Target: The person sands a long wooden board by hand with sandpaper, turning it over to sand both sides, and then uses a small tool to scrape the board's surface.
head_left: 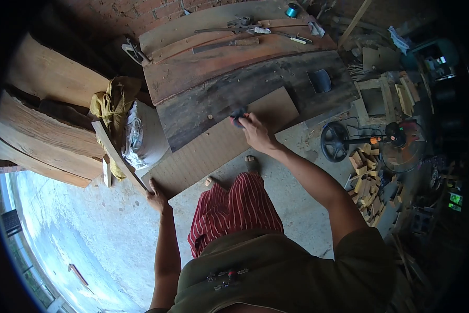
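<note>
A long flat wooden board lies at a slant along the front of the workbench, its near-left end jutting out past the bench. My left hand grips that end at the corner. A narrow wooden strip runs down to the same corner, its end right at my fingers. My right hand is closed around a small dark tool with red-orange parts, held over the board's far edge right of its middle. Motion blurs the tool, so I cannot tell its kind.
On the bench lie a handsaw, a curved dark piece and a blue spool. Left stand large wooden slabs and a stuffed sack. A black fan and wood offcuts are at right.
</note>
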The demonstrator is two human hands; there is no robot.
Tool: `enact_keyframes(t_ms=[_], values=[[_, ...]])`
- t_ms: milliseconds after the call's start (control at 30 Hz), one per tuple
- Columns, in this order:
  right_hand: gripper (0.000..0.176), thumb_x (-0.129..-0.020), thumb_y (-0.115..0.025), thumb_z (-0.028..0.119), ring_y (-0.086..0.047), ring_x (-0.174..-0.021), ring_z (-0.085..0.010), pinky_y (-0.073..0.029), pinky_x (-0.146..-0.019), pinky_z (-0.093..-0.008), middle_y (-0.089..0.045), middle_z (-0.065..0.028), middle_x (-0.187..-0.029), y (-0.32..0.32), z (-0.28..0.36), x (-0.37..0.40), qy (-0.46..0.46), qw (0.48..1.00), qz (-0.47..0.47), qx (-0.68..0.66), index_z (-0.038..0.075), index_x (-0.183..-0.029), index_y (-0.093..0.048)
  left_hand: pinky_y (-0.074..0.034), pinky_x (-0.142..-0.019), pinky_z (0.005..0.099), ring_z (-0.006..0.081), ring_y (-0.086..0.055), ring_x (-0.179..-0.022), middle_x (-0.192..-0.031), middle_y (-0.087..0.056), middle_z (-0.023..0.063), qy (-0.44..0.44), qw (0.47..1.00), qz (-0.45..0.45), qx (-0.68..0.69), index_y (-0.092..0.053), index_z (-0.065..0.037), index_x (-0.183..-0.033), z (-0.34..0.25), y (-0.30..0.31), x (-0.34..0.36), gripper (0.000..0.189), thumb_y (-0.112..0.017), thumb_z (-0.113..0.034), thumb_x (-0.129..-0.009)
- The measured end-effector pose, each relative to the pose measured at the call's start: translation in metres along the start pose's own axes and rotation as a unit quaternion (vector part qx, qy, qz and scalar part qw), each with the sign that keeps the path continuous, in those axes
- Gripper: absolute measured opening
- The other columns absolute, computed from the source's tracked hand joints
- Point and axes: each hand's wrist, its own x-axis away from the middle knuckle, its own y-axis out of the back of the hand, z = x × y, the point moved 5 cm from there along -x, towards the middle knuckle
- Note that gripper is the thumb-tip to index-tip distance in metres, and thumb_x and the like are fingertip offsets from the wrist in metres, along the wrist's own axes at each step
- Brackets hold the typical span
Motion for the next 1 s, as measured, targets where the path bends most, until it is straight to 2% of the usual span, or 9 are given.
enact_keyframes(t_ms=[100,167,233,333,533,667,767,900,1000], values=[[0.028,-0.082,-0.063,0.004,-0.060,-0.099,-0.0391,-0.049,-0.083,-0.0474,-0.056,-0.0199,-0.103,0.030,-0.015,-0.033,-0.035,0.999,-0.001,-0.026,0.007,-0.110,-0.063,-0.043,-0.057,0.0399,0.0212,-0.049,-0.059,-0.062,-0.056,0.0129,0.008,1.000,0.004,0.018,-0.059,0.008,-0.076,-0.002,-0.005,0.003,0.070,-0.059,-0.061,-0.090],[0.024,-0.083,-0.062,0.009,-0.064,-0.089,-0.0402,-0.052,-0.079,-0.0479,-0.059,-0.0193,-0.101,0.091,-0.047,-0.064,-0.079,0.986,-0.088,0.117,0.010,-0.107,-0.068,-0.043,-0.056,0.0387,0.0199,-0.047,-0.057,-0.060,-0.055,0.0112,-0.033,0.997,-0.028,0.064,-0.060,0.007,-0.077,0.002,-0.005,0.003,0.067,-0.060,-0.059,-0.091],[0.024,-0.086,-0.059,0.023,-0.064,-0.096,-0.0404,-0.052,-0.081,-0.0505,-0.061,-0.0174,-0.106,0.125,-0.085,-0.084,-0.175,0.954,-0.026,0.242,0.017,-0.106,-0.070,-0.043,-0.056,0.0388,0.0194,-0.047,-0.057,-0.061,-0.055,0.0111,-0.008,0.999,-0.030,0.044,-0.060,0.006,-0.078,0.003,-0.004,0.007,0.065,-0.060,-0.058,-0.092],[0.024,-0.088,-0.057,0.025,-0.064,-0.096,-0.0415,-0.052,-0.083,-0.0510,-0.062,-0.0202,-0.110,0.105,-0.095,-0.087,-0.190,0.944,0.023,0.270,0.012,-0.103,-0.070,-0.041,-0.054,0.0394,0.0190,-0.047,-0.056,-0.060,-0.056,0.0102,0.026,0.999,-0.031,0.030,-0.061,0.005,-0.078,0.005,-0.005,0.006,0.062,-0.061,-0.055,-0.092],[0.022,-0.086,-0.057,0.025,-0.065,-0.090,-0.0411,-0.053,-0.078,-0.0487,-0.066,-0.0209,-0.097,0.009,0.000,-0.069,0.022,0.992,0.118,0.042,0.008,-0.094,-0.069,-0.039,-0.053,0.0424,0.0227,-0.045,-0.053,-0.057,-0.052,0.0133,-0.037,0.994,-0.096,0.025,-0.057,0.004,-0.073,-0.005,-0.004,0.003,0.067,-0.061,-0.061,-0.088],[0.027,-0.088,-0.056,0.030,-0.066,-0.093,-0.0405,-0.053,-0.079,-0.0499,-0.067,-0.0186,-0.099,0.052,-0.032,-0.100,-0.061,0.983,0.006,0.173,0.008,-0.096,-0.070,-0.040,-0.058,0.0443,0.0256,-0.045,-0.058,-0.059,-0.052,0.0158,0.063,0.998,0.001,-0.001,-0.054,0.005,-0.072,0.014,-0.005,-0.005,0.069,-0.062,-0.062,-0.087],[0.040,-0.093,-0.055,0.039,-0.068,-0.095,-0.0403,-0.054,-0.081,-0.0491,-0.069,-0.0197,-0.102,0.032,-0.065,-0.102,-0.167,0.942,0.114,0.268,0.003,-0.095,-0.071,-0.040,-0.060,0.0462,0.0279,-0.045,-0.058,-0.061,-0.053,0.0183,0.041,0.999,-0.028,-0.012,-0.053,0.005,-0.072,0.004,-0.003,0.000,0.072,-0.062,-0.065,-0.085],[0.036,-0.096,-0.050,0.030,-0.069,-0.077,-0.0393,-0.056,-0.068,-0.0478,-0.068,-0.0209,-0.091,-0.047,0.075,-0.066,-0.030,0.985,0.022,0.170,0.002,-0.087,-0.069,-0.044,-0.063,0.0451,0.0299,-0.050,-0.059,-0.064,-0.058,0.0182,0.022,0.999,-0.042,-0.017,-0.060,0.007,-0.079,0.008,-0.009,-0.002,0.072,-0.061,-0.065,-0.085],[0.021,-0.084,-0.060,0.019,-0.068,-0.073,-0.0376,-0.055,-0.066,-0.0470,-0.065,-0.0171,-0.091,-0.110,0.164,-0.042,0.055,0.995,0.052,0.066,0.002,-0.095,-0.063,-0.048,-0.069,0.0412,0.0291,-0.057,-0.068,-0.076,-0.064,0.0180,0.008,0.997,-0.075,-0.002,-0.064,0.009,-0.094,0.011,-0.010,-0.010,0.073,-0.062,-0.063,-0.086]])
